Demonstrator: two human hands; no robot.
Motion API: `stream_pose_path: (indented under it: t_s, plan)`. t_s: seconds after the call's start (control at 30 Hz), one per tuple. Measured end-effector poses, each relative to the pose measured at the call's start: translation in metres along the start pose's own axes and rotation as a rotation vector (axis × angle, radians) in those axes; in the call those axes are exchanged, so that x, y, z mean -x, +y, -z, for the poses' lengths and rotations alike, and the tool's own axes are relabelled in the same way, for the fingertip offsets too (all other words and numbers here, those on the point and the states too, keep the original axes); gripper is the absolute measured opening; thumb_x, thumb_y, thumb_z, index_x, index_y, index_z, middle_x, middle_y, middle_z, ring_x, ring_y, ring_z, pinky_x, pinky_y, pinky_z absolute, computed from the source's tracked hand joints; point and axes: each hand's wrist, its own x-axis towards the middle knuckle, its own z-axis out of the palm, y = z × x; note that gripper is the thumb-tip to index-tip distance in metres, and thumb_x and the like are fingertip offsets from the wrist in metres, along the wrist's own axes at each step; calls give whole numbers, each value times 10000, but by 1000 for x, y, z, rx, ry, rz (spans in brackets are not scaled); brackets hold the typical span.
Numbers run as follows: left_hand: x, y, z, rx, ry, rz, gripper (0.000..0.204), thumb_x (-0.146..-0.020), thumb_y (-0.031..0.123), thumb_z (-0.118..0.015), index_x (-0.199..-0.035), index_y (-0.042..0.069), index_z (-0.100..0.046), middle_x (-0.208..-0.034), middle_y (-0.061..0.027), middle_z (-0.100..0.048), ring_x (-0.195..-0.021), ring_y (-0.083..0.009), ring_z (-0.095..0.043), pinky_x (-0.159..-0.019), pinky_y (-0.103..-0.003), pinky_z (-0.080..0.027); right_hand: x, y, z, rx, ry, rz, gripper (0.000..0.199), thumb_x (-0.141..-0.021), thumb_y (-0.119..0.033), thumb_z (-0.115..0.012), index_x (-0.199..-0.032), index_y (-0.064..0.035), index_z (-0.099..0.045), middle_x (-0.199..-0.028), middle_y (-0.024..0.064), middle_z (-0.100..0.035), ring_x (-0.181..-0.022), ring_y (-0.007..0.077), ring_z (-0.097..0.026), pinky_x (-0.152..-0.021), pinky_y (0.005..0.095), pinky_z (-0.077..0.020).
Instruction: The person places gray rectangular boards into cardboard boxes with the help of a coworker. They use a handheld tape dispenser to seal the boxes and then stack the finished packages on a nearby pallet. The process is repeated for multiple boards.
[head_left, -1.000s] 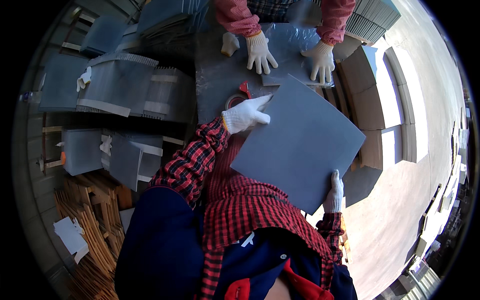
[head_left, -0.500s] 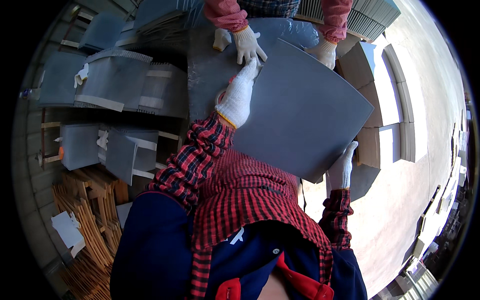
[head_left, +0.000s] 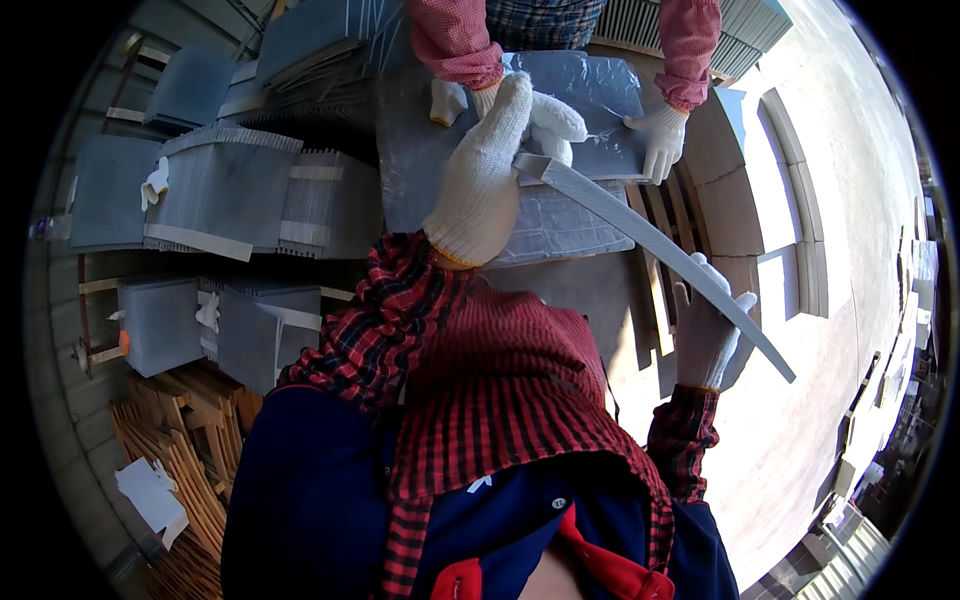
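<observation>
A thin grey slab [head_left: 650, 225], probably slate or tile, is tilted up so that mostly its long edge shows, running from upper left to lower right. My left hand [head_left: 480, 175], in a white knit glove, is closed on its upper-left end. Near the lower-right end, my right hand [head_left: 705, 325], also gloved, has fingers and thumb on either side of it. Beyond it lies a stack wrapped in clear plastic [head_left: 570, 215]. Across from me a co-worker's gloved hand [head_left: 658, 138] rests on the stack's right side; their other hand is partly hidden behind my left.
Racks of grey slabs [head_left: 225, 165] stand at left, with white gloves [head_left: 156, 183] lying on them. Lower left are piled wooden slats [head_left: 190, 440]. Stacked pale blocks [head_left: 725, 185] stand at right beside a wooden pallet [head_left: 655, 240]. Sunlit floor [head_left: 780, 450] extends at far right.
The slab has gone from lying broad face up to standing nearly edge-on, uncovering the plastic-wrapped stack. My right hand has moved up slightly. The co-worker's right-side hand now lies on the stack.
</observation>
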Motion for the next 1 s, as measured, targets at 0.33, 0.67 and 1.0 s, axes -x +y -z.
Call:
stream_pose_path:
  t_s: [0.33,0.67,1.0]
  plan:
    - [-87,-38,8,-58,-105,201,730,-1067,589,-312,-1595,86,-261,-1619,-121,-317,-1489,-246,-299,-1246,-356,-187,-24,3,2,-1272,-217,-900,725,-1079,-588,-250,-1493,-3,-362,-1519,149,-423,-1313,292,-483,-1062,429,-452]
    - [-129,-133,-7,-307,-419,490,814,-1017,658,-336,-1593,87,-264,-1631,-145,-295,-1488,-292,-327,-1211,-378,-301,91,31,-56,-1615,-252,-1379,773,-1049,-639,-289,-1563,-62,-274,-1586,135,-338,-1390,329,-415,-1127,458,-402]
    - [-111,-137,-16,-266,-475,526,704,-1051,517,-376,-1583,65,-280,-1616,-147,-329,-1476,-292,-357,-1213,-358,-308,135,27,-63,-1643,-157,-1506,798,-1047,-642,-298,-1574,-46,-236,-1604,151,-312,-1415,353,-382,-1137,509,-380]
